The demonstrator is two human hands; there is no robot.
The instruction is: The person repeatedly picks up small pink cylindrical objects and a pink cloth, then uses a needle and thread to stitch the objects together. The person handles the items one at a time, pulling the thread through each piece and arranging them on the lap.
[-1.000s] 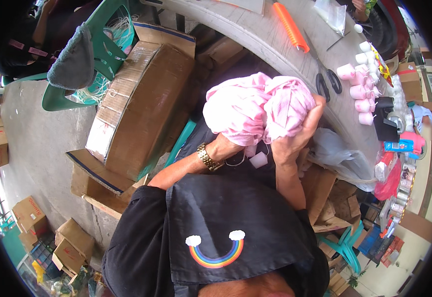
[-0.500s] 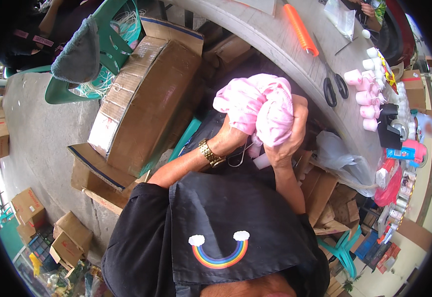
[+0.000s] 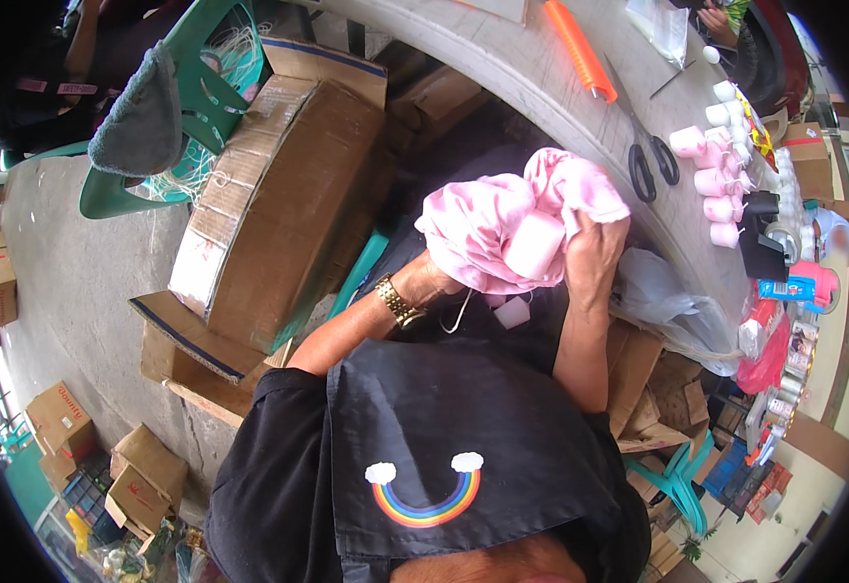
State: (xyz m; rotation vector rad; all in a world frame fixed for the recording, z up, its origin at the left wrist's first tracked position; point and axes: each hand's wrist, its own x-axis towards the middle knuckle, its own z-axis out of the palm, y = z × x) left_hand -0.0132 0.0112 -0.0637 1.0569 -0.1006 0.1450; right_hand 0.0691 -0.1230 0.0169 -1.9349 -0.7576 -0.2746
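A bunched pink cloth (image 3: 483, 228) is held up in front of my chest, just below the edge of the grey table (image 3: 541, 87). My right hand (image 3: 594, 257) grips its right side, next to a pale pink roll (image 3: 533, 245) pressed against the cloth. My left hand (image 3: 436, 275) is mostly hidden under the cloth; only the wrist with a gold watch (image 3: 397, 301) shows. A second small pink roll (image 3: 512, 312) lies in my lap below the cloth.
On the table lie black scissors (image 3: 650, 167), an orange tube (image 3: 580, 47) and several pink and white rolls (image 3: 711, 180). A large cardboard box (image 3: 278, 209) stands at my left, beside a green plastic chair (image 3: 201, 107). More boxes lie on the floor (image 3: 65, 291). A clear plastic bag (image 3: 662, 306) hangs at my right.
The pink cloth bundle has moved up and to the right, closer to the table edge, with both hands on it. A pink roll now shows against the cloth.
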